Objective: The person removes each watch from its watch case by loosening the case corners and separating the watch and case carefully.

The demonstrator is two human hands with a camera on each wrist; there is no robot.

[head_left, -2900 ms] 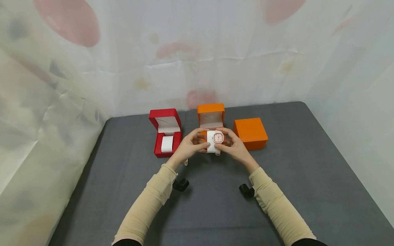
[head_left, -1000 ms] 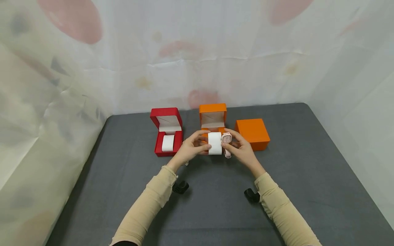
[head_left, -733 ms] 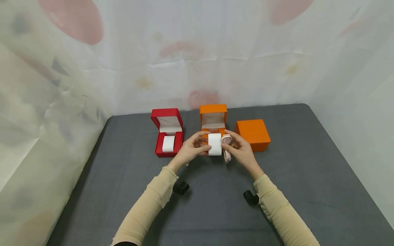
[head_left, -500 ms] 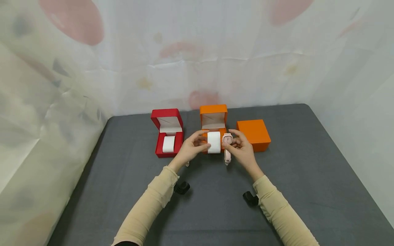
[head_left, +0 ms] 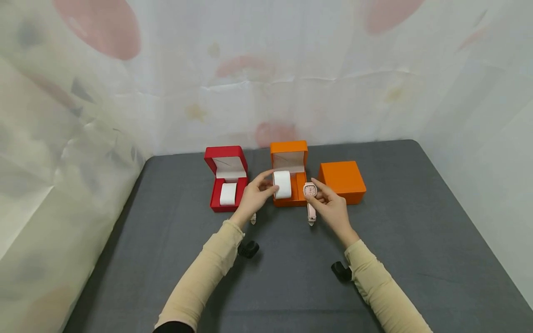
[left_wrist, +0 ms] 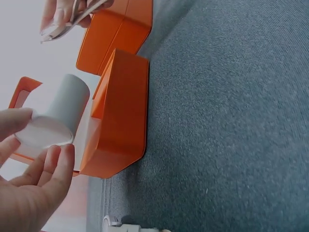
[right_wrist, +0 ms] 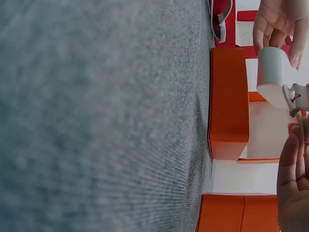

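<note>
Holding a white cushion [head_left: 282, 184] between thumb and fingertips, the left hand [head_left: 255, 197] keeps it above the open orange box [head_left: 289, 194], whose lid stands upright at the far side. In the left wrist view the cushion [left_wrist: 58, 116] is a rolled cylinder, gripped at its near end, just over the box's white-lined hollow. To the right, the right hand [head_left: 330, 208] pinches a pink watch [head_left: 310, 190] by its case, face toward the camera, with one strap hanging down to the grey table [head_left: 416, 240]. Watch and cushion are apart, with the box's right wall between them. A closed orange box [head_left: 341, 181] sits just right of the open one. Left of them, an open red box [head_left: 225, 185] contains its own white cushion. Near the left wrist, a small pale object [head_left: 252, 218] lies on the table; what it is cannot be told.
</note>
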